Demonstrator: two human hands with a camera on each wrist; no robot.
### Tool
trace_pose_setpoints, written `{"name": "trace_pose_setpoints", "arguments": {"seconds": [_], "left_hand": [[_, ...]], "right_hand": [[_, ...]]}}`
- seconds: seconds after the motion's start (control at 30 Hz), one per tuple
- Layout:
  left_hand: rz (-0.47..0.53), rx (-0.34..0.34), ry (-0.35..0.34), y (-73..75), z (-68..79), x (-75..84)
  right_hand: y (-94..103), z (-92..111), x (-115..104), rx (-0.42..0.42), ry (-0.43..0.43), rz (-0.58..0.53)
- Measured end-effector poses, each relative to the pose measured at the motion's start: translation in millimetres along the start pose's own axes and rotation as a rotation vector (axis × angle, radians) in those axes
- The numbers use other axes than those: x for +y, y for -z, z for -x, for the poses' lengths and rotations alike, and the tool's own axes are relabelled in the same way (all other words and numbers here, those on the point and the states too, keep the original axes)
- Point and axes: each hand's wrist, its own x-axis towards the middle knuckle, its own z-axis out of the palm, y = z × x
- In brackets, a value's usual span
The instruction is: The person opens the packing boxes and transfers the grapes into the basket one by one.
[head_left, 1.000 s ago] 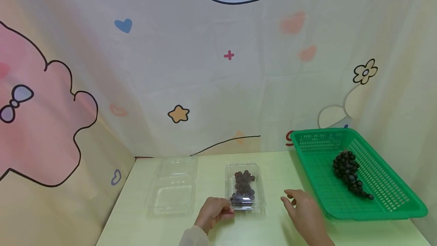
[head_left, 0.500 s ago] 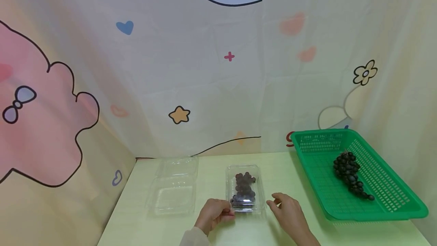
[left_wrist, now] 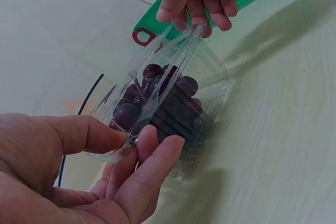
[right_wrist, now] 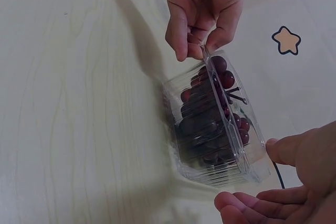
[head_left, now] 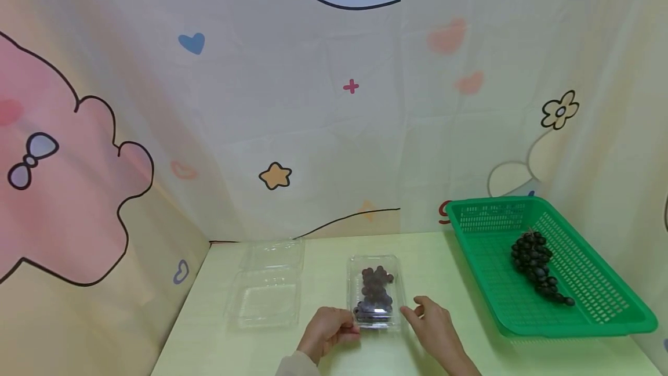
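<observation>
A clear plastic clamshell box with dark grapes inside stands in the middle of the table, its lid down over them. My left hand pinches the rim at the near left corner between thumb and fingers, as the left wrist view also shows. At the near right corner is my right hand. In the right wrist view its thumb lies against or very close to the lid's edge, and its other fingers extend loosely below the rim.
A second clear clamshell box lies unfolded on the left of the table. On the right stands a green plastic basket holding a bunch of dark grapes. A patterned curtain hangs behind the table.
My right hand has moved left from beside the basket to the box's near right corner. The left hand keeps its pinch on the rim, with the box almost unmoved.
</observation>
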Motion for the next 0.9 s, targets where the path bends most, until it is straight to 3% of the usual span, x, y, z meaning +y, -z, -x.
{"name": "trace_pose_setpoints", "arguments": {"seconds": [0.3,0.73,0.9], "left_hand": [[0.004,-0.029,-0.006,-0.5,7.2,0.7],[0.0,-0.066,0.004,1.8,10.4,-0.8],[-0.003,-0.073,0.014,3.6,10.9,-3.5]], "right_hand": [[-4.1,-1,0,-0.031,-0.035,-0.093],[-7.8,-2,0,-0.072,-0.161,-0.44],[-8.0,0,2,-0.106,-0.217,-0.488]]}}
